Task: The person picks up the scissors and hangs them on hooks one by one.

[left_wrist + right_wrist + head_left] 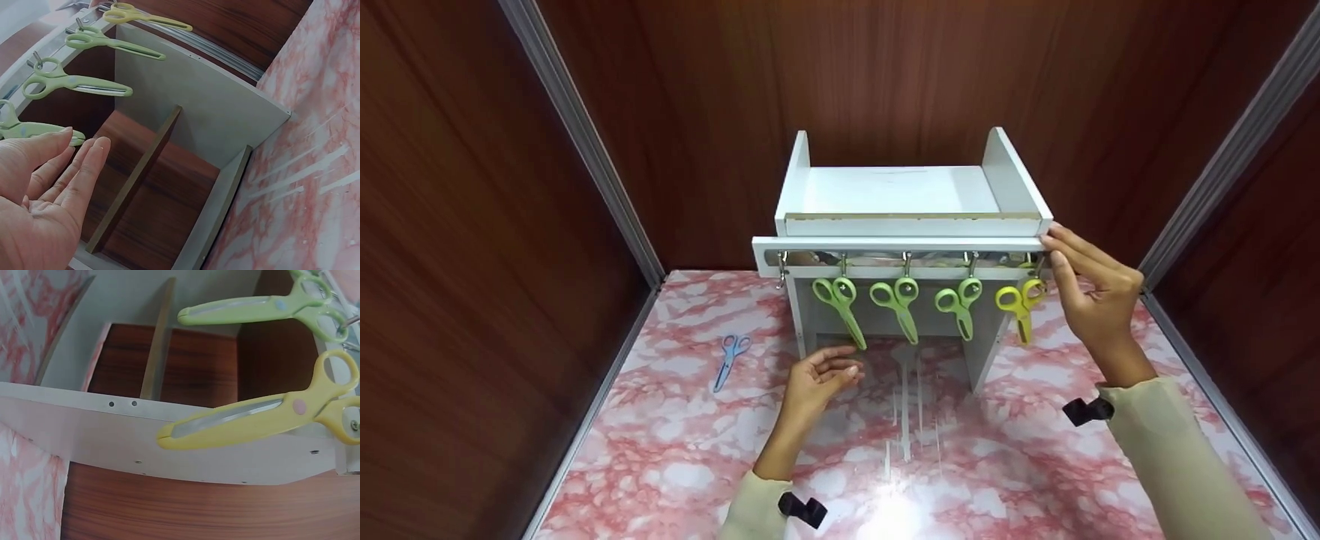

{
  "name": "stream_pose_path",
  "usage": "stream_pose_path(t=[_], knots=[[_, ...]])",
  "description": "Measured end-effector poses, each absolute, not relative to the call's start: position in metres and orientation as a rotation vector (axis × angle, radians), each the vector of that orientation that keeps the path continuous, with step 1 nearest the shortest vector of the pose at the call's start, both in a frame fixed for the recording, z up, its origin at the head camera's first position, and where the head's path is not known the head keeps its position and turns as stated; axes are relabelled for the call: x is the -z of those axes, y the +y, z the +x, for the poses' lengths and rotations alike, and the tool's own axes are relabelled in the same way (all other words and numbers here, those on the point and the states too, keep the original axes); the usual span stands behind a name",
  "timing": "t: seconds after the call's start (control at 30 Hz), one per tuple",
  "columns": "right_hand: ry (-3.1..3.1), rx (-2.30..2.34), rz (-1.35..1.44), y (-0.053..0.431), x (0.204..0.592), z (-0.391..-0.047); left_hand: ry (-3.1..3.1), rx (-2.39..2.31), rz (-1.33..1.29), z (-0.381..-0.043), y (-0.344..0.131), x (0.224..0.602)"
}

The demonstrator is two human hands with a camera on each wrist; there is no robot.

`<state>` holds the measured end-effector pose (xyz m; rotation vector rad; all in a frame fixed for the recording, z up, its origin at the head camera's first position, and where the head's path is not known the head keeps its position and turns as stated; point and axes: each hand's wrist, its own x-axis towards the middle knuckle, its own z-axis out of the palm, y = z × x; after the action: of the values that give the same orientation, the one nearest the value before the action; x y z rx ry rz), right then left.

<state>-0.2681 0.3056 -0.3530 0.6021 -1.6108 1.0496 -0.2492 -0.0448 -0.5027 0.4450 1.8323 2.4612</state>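
Three green scissors hang by their handle loops from hooks on a white rail: left, middle and right. Yellow scissors hang at the rail's right end; the right wrist view shows them close up. My left hand, fingers loosely bent, is by the tip of the left green scissors; the left wrist view shows thumb and fingers apart around that tip. With thumb in front and fingers on top, my right hand holds the right end of the hook rail. The right wrist view does not show this hand.
The rail runs along the front of a white shelf unit. Its leftmost hook carries nothing. Blue scissors lie on the red-and-white marbled tabletop, left of the unit. Brown wood-look panels enclose the back and sides.
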Motion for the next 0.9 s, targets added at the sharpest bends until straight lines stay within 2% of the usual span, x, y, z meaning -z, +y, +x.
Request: stream_pose_path(t=[0.4,0.9], knots=[[-1.598,-1.053,0.612,0.304,0.353,-0.268,1.808,-2.46,0.42,-0.241,-0.052,0.507],[-1.594,-1.053,0.603,0.304,0.353,-0.268,2.059,-2.364,0.381,-0.235,-0.074,0.525]])
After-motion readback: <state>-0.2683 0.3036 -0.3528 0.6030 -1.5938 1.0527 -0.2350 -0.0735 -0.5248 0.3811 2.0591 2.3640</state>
